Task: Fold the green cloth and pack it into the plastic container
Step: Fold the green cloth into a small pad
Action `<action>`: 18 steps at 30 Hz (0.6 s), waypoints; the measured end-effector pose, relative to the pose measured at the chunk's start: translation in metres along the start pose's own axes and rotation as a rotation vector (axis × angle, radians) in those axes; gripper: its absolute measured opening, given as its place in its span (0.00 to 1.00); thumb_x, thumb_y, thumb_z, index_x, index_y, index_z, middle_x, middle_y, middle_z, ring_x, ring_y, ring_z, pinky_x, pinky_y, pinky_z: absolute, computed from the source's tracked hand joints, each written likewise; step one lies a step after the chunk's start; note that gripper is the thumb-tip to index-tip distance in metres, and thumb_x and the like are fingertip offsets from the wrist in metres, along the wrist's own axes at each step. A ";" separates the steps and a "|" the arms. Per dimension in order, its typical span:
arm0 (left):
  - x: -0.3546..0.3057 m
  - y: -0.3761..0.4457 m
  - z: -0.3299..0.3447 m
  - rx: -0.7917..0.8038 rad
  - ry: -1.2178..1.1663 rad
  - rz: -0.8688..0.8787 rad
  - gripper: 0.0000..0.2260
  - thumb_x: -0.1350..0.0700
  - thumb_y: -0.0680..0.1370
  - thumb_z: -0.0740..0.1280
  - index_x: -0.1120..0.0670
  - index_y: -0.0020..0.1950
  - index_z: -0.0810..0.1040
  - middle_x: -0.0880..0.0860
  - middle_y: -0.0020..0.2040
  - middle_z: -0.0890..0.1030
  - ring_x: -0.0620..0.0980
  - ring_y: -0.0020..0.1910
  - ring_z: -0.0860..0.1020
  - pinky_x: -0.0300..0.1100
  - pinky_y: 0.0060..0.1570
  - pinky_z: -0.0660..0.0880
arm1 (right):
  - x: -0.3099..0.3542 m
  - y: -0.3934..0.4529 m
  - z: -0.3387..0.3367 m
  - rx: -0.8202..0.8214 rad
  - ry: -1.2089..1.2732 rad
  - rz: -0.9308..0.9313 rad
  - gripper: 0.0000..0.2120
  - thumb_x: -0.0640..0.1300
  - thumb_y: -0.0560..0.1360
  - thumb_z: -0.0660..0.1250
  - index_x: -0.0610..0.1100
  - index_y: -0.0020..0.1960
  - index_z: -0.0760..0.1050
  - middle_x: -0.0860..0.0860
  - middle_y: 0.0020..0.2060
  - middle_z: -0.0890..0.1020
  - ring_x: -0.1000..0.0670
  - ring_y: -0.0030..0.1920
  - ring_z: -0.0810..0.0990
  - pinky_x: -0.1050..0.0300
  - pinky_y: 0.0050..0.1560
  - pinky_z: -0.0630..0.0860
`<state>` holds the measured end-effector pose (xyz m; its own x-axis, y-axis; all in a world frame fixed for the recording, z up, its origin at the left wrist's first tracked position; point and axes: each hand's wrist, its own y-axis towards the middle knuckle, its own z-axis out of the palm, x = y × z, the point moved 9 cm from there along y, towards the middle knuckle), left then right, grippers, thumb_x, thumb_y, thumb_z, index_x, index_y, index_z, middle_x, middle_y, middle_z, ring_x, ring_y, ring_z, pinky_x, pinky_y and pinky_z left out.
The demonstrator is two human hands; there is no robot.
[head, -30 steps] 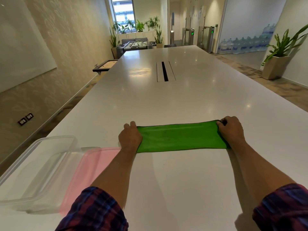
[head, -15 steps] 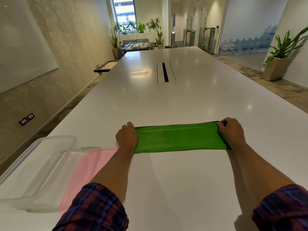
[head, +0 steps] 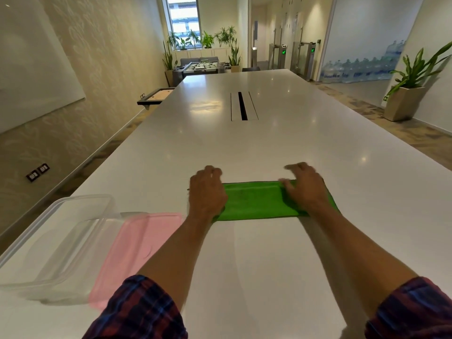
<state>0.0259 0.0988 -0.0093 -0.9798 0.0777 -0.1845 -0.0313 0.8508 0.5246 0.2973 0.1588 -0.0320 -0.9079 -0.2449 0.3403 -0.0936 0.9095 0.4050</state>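
The green cloth [head: 254,200] lies folded into a long narrow strip on the white table [head: 269,148]. My left hand [head: 206,192] rests palm down on its left end, with the fingers reaching past the far edge. Over the right part lies my right hand [head: 304,189], blurred, fingers spread, and a bit of cloth shows beyond the wrist. Neither hand visibly pinches the cloth. The clear plastic container [head: 85,199] stands at the near left with nothing in it. Its pink lid [head: 137,245] lies flat beside it, partly under my left forearm.
A cable slot [head: 242,106] sits in the table's middle, farther away. The table's left edge runs close behind the container. A potted plant [head: 406,94] stands on the floor at the right, and a foosball table [head: 201,66] at the far end.
Both hands have left the cloth's ends and moved inward over it. The right hand slid left onto the strip, and the left hand shifted right and forward.
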 end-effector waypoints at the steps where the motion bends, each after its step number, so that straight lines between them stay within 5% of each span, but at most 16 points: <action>1: -0.016 -0.001 0.004 0.027 -0.037 0.081 0.12 0.61 0.74 0.65 0.57 0.56 0.81 0.56 0.54 0.81 0.59 0.51 0.78 0.53 0.52 0.71 | 0.027 -0.002 0.007 0.053 0.085 -0.119 0.17 0.50 0.78 0.70 0.47 0.66 0.79 0.45 0.62 0.81 0.42 0.60 0.79 0.47 0.59 0.76; 5: -0.047 -0.017 0.036 0.235 -0.186 0.180 0.11 0.57 0.80 0.61 0.55 0.58 0.80 0.55 0.56 0.82 0.58 0.54 0.79 0.51 0.54 0.73 | 0.096 -0.024 0.040 0.278 0.222 -0.355 0.13 0.47 0.80 0.68 0.49 0.62 0.83 0.48 0.56 0.86 0.43 0.54 0.84 0.50 0.52 0.79; 7: -0.040 -0.029 0.059 0.375 -0.174 0.137 0.18 0.52 0.84 0.57 0.54 0.72 0.74 0.55 0.71 0.76 0.56 0.71 0.72 0.50 0.69 0.68 | 0.097 -0.031 0.059 0.374 0.149 -0.338 0.18 0.52 0.83 0.63 0.51 0.71 0.77 0.50 0.68 0.81 0.47 0.67 0.78 0.51 0.65 0.75; 9: -0.023 -0.039 0.074 0.447 -0.088 0.098 0.26 0.44 0.85 0.52 0.53 0.81 0.61 0.52 0.81 0.62 0.53 0.81 0.58 0.51 0.79 0.56 | 0.088 -0.036 0.071 0.446 0.074 -0.314 0.24 0.56 0.85 0.58 0.51 0.78 0.67 0.52 0.78 0.68 0.51 0.78 0.65 0.55 0.76 0.61; 13: 0.020 -0.044 0.069 0.390 0.031 -0.095 0.40 0.30 0.79 0.50 0.56 0.82 0.56 0.55 0.83 0.56 0.57 0.82 0.52 0.54 0.79 0.52 | 0.055 -0.034 0.075 0.487 -0.060 -0.204 0.32 0.66 0.83 0.50 0.54 0.83 0.54 0.53 0.83 0.54 0.50 0.82 0.52 0.49 0.80 0.47; 18: 0.038 -0.051 0.057 0.348 0.071 -0.200 0.47 0.25 0.76 0.48 0.59 0.82 0.55 0.58 0.83 0.56 0.57 0.82 0.51 0.54 0.79 0.53 | 0.004 -0.031 0.061 0.434 -0.122 -0.069 0.39 0.73 0.79 0.44 0.54 0.83 0.50 0.50 0.83 0.52 0.49 0.82 0.50 0.46 0.81 0.47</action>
<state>0.0015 0.0879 -0.0908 -0.9729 -0.1327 -0.1896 -0.1656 0.9715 0.1697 0.2715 0.1497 -0.0950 -0.9324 -0.2925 0.2123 -0.2950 0.9553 0.0209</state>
